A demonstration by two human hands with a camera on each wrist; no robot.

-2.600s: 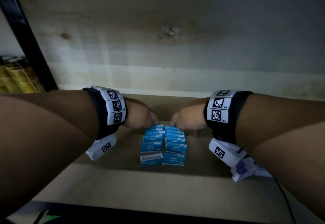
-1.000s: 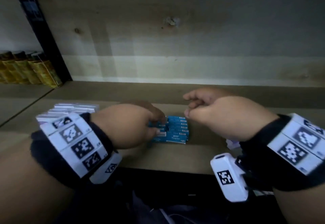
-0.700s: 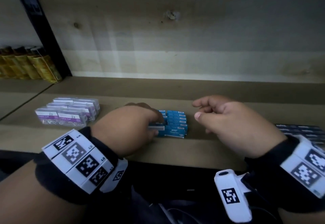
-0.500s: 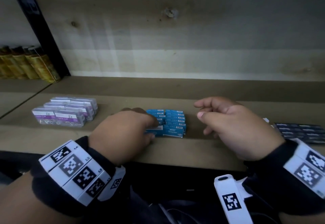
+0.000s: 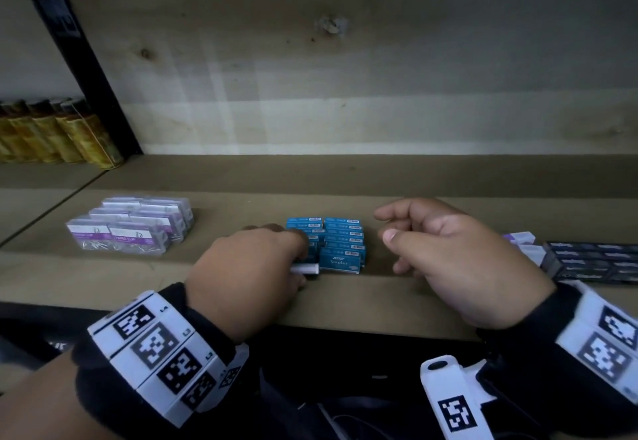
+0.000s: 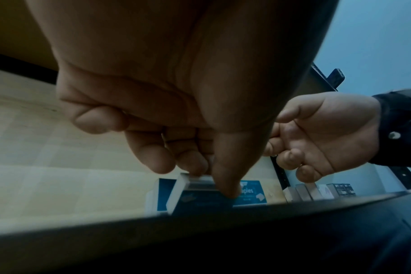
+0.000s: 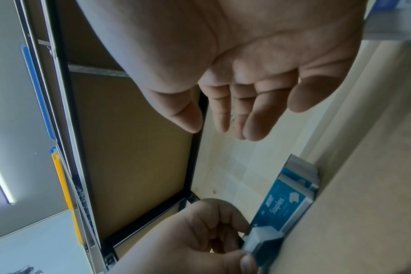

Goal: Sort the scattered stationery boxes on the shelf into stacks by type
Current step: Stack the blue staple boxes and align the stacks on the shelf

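Two rows of blue staples boxes (image 5: 341,243) stand in the middle of the shelf (image 5: 345,305). My left hand (image 5: 303,260) pinches the front box of the left row, a blue staples box (image 6: 195,196) with a white end (image 7: 261,239), thumb on its face and fingers on top. My right hand (image 5: 397,243) hovers just right of the stack, fingers loosely curled and holding nothing (image 7: 223,118). Purple paper clip boxes (image 5: 131,229) sit grouped at the left. Dark boxes (image 5: 593,260) lie in rows at the right.
Gold jars (image 5: 58,136) stand at the far left beyond a black upright post (image 5: 86,60). A pale wooden back wall (image 5: 345,77) closes the shelf. Small white and purple boxes (image 5: 521,241) lie beside the dark ones. The shelf's front edge runs just under my wrists.
Both hands have pulled back from deep in the shelf toward its front edge. The left hand now pinches the front left staples box; the right hand has come off the stack.
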